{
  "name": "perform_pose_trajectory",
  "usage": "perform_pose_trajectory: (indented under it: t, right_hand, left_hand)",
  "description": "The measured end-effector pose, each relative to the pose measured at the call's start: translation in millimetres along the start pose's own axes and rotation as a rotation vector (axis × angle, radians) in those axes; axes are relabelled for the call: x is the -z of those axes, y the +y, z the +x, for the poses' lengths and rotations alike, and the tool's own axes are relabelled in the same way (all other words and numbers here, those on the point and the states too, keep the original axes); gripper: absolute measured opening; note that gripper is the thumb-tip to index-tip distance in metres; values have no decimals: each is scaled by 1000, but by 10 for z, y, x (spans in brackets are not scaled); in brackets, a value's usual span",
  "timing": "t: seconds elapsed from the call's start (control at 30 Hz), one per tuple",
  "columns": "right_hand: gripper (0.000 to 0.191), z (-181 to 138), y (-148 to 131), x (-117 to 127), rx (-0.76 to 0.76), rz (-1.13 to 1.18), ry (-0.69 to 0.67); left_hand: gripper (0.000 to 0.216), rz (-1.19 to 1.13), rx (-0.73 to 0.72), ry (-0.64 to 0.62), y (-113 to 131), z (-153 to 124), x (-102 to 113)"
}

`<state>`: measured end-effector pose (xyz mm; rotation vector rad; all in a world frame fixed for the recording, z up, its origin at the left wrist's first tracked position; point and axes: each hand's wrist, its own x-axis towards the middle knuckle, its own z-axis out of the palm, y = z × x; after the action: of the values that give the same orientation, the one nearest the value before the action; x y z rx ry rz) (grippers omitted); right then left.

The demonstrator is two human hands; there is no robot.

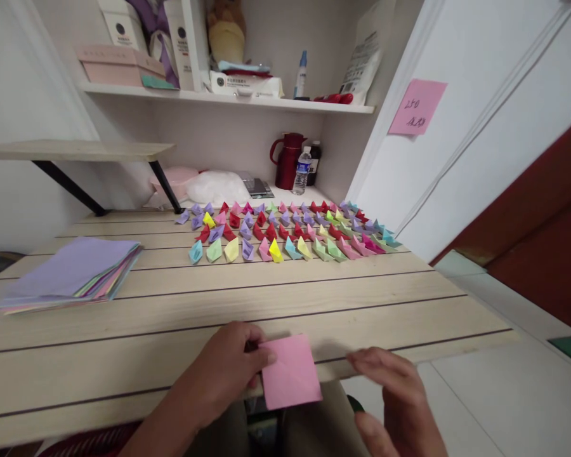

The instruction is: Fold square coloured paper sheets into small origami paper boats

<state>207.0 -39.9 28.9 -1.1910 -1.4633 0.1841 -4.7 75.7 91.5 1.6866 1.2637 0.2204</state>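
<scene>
Pinching the pink sheet [292, 374] at its left side, upper-left corner area, w/ my L hand [240, 362]: thumb on top face, fingers mostly hidden below. Sheet pos.: over the near edge of the bench [171, 317], approx. mid-length; its lower part extends past that edge, above my lap. Sheet is square, flat, slightly tilted; cannot tell whether its underside touches the bench.

R hand [400, 393]: spread, thumb well apart from fingers, palm turned toward the sheet. Pos.: to the R of the sheet, at the near edge, most of the hand outside the bench outline. Gap btw. R hand and sheet is visible. Fingers slightly blurred.

Folded paper boats [248, 250]: set in approx. four rows along the far edge, R ends reaching the R edge. Colours: red, purple, pink, yellow, green, blue. Paper stack [71, 266]: near the L edge, purple sheet uppermost, mixed colours below, sides uneven.

Riser [76, 150]: wood top, black legs, at the far L corner. Behind the far edge, R of centre: dark red jug [288, 165], clear bottle [302, 174] w/ blue label, dark bottle [316, 152] partly hidden. Pink note [417, 108], handwritten: on the white panel beyond the far R corner.
</scene>
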Motion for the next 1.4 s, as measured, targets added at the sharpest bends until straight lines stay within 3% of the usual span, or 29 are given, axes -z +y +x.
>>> perform_pose_trajectory:
  t: [0.1,0.17,0.33,0.43,0.47,0.53,0.57,0.6,0.73,0.87,1.0,1.23,1.4]
  right_hand:
    - [46,225,95,71,417,-381,-369]
    - [47,328,134,24,544,-519,-526]
    - [35,304,185,-108,524,-526,-515]
    - [34,250,183,-127,464,-474,-486]
    - [34,242,179,-133,449,-466,-477]
    - [34,232,167,-147,419,-459,-461]
    - [33,229,161,-154,402,-458,-461]
    - [34,228,153,-157,385,-455,-466]
    - [33,279,107,-130,312,-403,-555]
    - [21,469,47,-99,133,-305,-659]
    - [6,630,43,-146,-22,-233,-666]
    - [3,627,45,-276,-20,-381,-581]
    - [13,684,43,-384,16,-522,-555]
  left_hand:
    - [10,167,-69,33,84,154,59]
    - [11,275,-118,46,132,244,81]
    - [6,492,-221,200,130,283,54]
    - [32,589,-301,401,-9,128,-74]
    - [34,621,-382,487,-79,60,-138]
    - [27,776,-910,748,-236,-70,-277]
    - [24,776,-1024,798,-314,-123,-343]
    - [22,752,-1042,836,-385,-162,-398]
    - [26,793,-907,807,-537,-206,-456]
    - [17,683,-852,758,-472,-183,-381]
    - [20,580,-778,788,-390,-170,-392]
    - [20,680,-634,884,-420,-133,-498]
    - [21,729,-590,965,-445,-80,-561]
